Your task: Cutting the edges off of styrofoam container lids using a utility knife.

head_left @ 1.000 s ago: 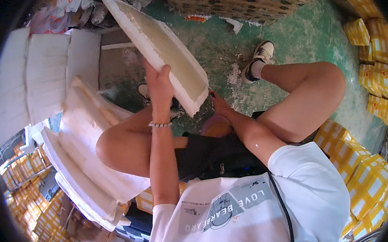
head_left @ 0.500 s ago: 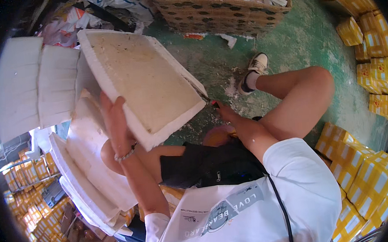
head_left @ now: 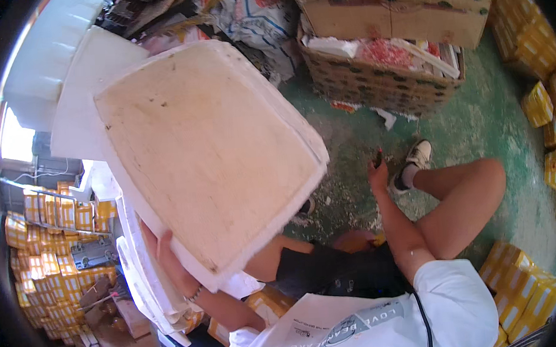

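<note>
A big white foam panel (head_left: 212,159), stained yellowish on its upper face, is tilted up in front of me. At its near left edge my left hand (head_left: 171,261) grips it, thumb showing on the near side and the other fingers partly hidden. Out to the right, apart from the panel, my right hand (head_left: 377,176) is closed round a small knife (head_left: 379,159) with a black and red handle; its blade is hard to make out. More white foam pieces (head_left: 144,273) stand stacked on edge beside my left forearm.
A patterned cardboard box (head_left: 374,80) full of foam scraps stands ahead, its flap raised. Woven sacks (head_left: 258,26) lie far left of it. Yellow-taped cartons (head_left: 524,285) are piled at right and more cartons (head_left: 59,272) at left. White crumbs litter the green floor (head_left: 351,200).
The foam panel has been raised and turned more face-on to me. My right hand with the knife has moved away from the panel's edge. The whole view has shifted left.
</note>
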The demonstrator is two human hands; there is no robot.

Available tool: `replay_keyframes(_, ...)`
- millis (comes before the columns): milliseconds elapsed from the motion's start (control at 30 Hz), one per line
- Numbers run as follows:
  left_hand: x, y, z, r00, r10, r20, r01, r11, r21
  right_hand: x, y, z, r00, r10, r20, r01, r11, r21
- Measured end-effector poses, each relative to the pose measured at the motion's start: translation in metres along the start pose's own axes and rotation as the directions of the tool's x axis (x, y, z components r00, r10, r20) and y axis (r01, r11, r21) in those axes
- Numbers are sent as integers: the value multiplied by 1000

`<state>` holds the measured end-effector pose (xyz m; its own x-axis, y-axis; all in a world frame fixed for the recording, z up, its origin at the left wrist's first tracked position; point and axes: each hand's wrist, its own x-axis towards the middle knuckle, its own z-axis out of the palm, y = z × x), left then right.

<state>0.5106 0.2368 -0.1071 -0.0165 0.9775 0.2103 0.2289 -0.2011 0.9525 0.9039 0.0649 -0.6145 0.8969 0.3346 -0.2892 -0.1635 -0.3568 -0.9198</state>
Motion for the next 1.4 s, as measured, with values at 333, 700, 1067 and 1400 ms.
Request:
replay_keyframes(333,-88,-54,-67,995,-101,19,102,986,-130,-22,-325,72,763,-423,489,436,895,96)
replay_keyframes(700,-100,-54,-73,992,-127,20,128,953,-274,-13,-331,49,723,-237,649,-130,876,465)
replay_keyframes(1067,-86,-67,-48,996,-90,1,85,941,-327,41,-371,-34,836,-431,341,223,833,506)
replay_keyframes(1400,-67,-76,-1,988,-154,-8,125,829,-545,-4,-575,-78,650,-759,-40,669,546,505)
